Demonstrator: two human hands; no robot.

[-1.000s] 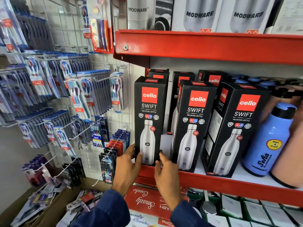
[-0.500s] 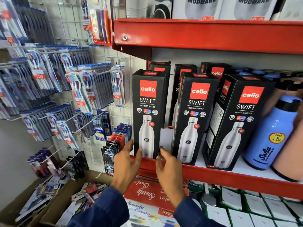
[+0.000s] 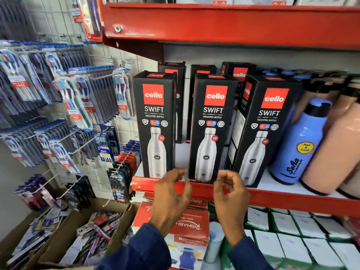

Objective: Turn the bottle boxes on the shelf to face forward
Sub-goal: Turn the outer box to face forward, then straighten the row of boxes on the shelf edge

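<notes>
Three black Cello Swift bottle boxes stand at the front of the red shelf (image 3: 292, 199). The left box (image 3: 155, 123) and the middle box (image 3: 212, 125) show their fronts squarely. The right box (image 3: 266, 129) is turned a little, so its left side panel shows too. More black boxes stand behind them. My left hand (image 3: 171, 195) hovers with curled, spread fingers just left of the middle box's base. Just right of that base is my right hand (image 3: 229, 193), fingers curled. Both hands hold nothing, and whether they touch the box is unclear.
Blue (image 3: 300, 145) and peach (image 3: 335, 152) bottles stand to the right on the same shelf. A wire grid (image 3: 58, 98) with hanging toothbrush packs fills the left. Red boxes (image 3: 187, 225) and white-topped boxes (image 3: 292, 227) sit below; another red shelf (image 3: 233, 24) runs above.
Both hands have left the left box's base and shifted right, now flanking the middle box's base. The camera has moved closer to the shelf.
</notes>
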